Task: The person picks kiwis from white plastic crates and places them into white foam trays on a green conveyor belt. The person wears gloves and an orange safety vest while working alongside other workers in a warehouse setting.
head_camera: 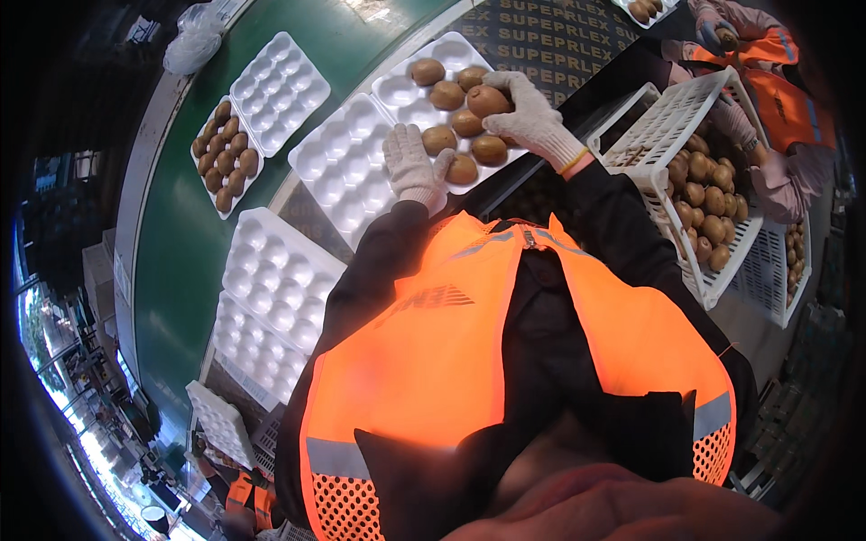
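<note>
A white hinged plastic fruit tray point(406, 91) lies unfolded before me, its right half holding several brown kiwifruit point(438, 140) in its hollows. My right hand point(524, 111), in a whitish knit glove, has its thumb and fingers around a kiwifruit point(488, 101) over that half. My left hand point(414, 162), gloved alike, rests palm down near the fold, fingers together and extended, thumb beside a kiwifruit point(462, 169). The tray's left half point(342, 159) has bare hollows. More kiwifruit lie partly hidden under my right hand.
A green conveyor belt point(169, 203) carries another tray point(277, 88), half filled with kiwifruit. Stacked white trays point(270, 291) stand at my left. White crates point(703, 270) of kiwifruit stand at right, where a co-worker in an orange vest point(781, 88) handles fruit. Another person is at lower left.
</note>
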Demonstrator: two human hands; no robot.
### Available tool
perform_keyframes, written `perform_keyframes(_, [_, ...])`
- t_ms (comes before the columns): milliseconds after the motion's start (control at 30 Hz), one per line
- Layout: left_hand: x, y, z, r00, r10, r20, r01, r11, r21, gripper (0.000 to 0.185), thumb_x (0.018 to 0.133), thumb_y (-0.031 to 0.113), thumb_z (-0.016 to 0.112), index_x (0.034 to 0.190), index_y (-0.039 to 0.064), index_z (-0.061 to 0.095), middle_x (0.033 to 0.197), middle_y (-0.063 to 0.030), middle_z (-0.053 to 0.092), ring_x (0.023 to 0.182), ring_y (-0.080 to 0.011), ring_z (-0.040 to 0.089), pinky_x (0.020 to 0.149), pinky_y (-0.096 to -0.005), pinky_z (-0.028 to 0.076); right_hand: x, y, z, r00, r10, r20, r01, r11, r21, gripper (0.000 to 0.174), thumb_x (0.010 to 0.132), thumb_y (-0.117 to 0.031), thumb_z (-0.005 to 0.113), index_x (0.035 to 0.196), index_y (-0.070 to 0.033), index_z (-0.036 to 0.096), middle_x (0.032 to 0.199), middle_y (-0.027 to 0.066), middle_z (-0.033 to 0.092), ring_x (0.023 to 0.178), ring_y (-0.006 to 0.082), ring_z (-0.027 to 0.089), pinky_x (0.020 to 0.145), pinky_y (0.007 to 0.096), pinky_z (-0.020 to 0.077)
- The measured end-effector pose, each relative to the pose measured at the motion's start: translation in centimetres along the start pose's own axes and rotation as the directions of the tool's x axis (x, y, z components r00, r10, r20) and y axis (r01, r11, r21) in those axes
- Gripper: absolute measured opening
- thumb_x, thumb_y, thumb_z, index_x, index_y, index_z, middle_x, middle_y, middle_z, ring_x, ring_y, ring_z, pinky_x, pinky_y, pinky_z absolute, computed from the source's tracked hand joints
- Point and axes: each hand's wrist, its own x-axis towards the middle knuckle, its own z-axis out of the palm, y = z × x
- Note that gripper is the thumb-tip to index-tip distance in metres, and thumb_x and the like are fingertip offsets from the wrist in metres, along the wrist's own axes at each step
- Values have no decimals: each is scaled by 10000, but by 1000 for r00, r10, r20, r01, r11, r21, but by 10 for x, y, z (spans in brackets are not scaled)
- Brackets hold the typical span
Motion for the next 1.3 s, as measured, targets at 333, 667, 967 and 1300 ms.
perform_keyframes(333, [4,29,-7,993,-111,-35,103,976,-193,918,835,539,630,1482,-1,266,1538,-221,276,1445,-384,201,1194,-449,122,74,0,82,921,-222,322,389,604,-696,412,771,-365,677,1080,-94,699,1120,128,626,1122,286,517,898,395,411])
perform_keyframes(667, [-4,35,-20,994,-100,-33,87,958,-272,937,866,588,577,1507,-5,236,1541,-234,267,1452,-375,179,1201,-428,106,-79,33,-191,792,-208,-574,-248,749,-614,430,774,-269,697,1130,-31,648,1195,140,630,1182,313,544,1034,418,423])
perform_keyframes(967, [13,41,-13,1000,-29,-6,28,997,-78,847,890,508,570,1490,-11,272,1529,-228,302,1446,-371,205,1199,-425,128,-104,164,-278,740,655,-153,-442,302,-845,843,653,-344,822,1406,-159,490,1547,180,253,1317,407,411,1091,427,386])
perform_keyframes(1300, [18,50,-2,991,-115,-69,98,971,-219,835,894,431,626,1481,-36,259,1509,-279,280,1428,-405,212,1180,-456,172,-76,195,-275,696,713,-79,-432,328,-840,846,577,-421,827,1343,-161,576,1523,174,298,1320,430,401,1048,492,421])
